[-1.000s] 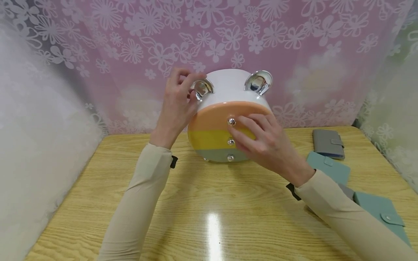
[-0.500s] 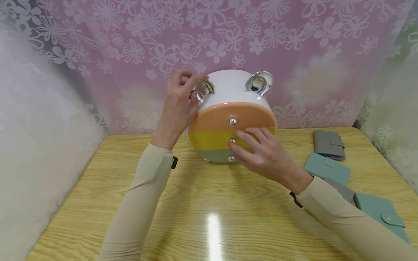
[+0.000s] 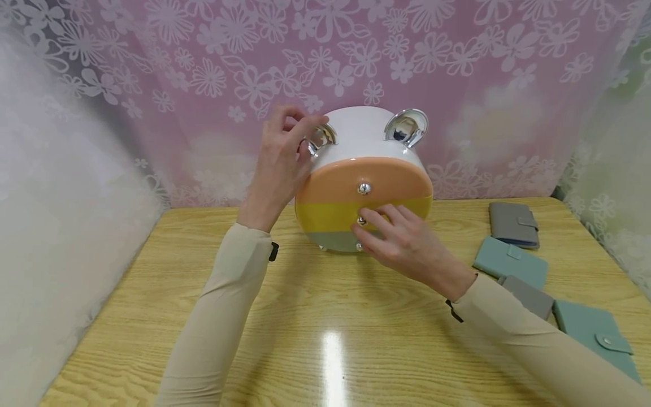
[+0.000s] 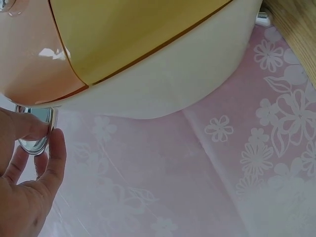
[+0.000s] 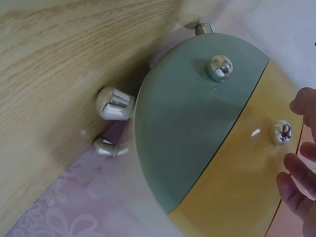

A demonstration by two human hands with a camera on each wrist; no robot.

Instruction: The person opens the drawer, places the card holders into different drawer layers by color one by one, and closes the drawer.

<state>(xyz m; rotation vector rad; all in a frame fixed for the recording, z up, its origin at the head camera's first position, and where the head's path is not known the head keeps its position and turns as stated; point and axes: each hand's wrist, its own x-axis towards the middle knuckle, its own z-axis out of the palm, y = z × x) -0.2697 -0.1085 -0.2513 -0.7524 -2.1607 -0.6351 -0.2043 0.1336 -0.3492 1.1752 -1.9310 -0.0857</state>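
Observation:
A white rounded drawer box (image 3: 358,127) with silver ears stands on the table, its front banded in orange, yellow and green drawers. My left hand (image 3: 280,155) pinches the left silver ear (image 4: 35,147) between thumb and fingers. In front of the yellow drawer (image 3: 325,217) is my right hand (image 3: 399,243), thumb and fingertips on either side of its silver knob (image 5: 281,132). A gap shows between those fingers and the knob in the right wrist view. The orange drawer's knob (image 3: 363,189) is uncovered; the green drawer's knob (image 5: 219,68) is partly hidden in the head view.
Grey and green wallets lie along the table's right side: a grey wallet (image 3: 513,225) at the back, a green wallet (image 3: 511,263), another grey wallet (image 3: 529,297) and a nearer green wallet (image 3: 595,333). A pink flowered curtain (image 3: 213,113) hangs behind the box.
My right hand has moved down from the orange drawer's knob to the yellow drawer's knob. My left hand keeps its hold on the ear.

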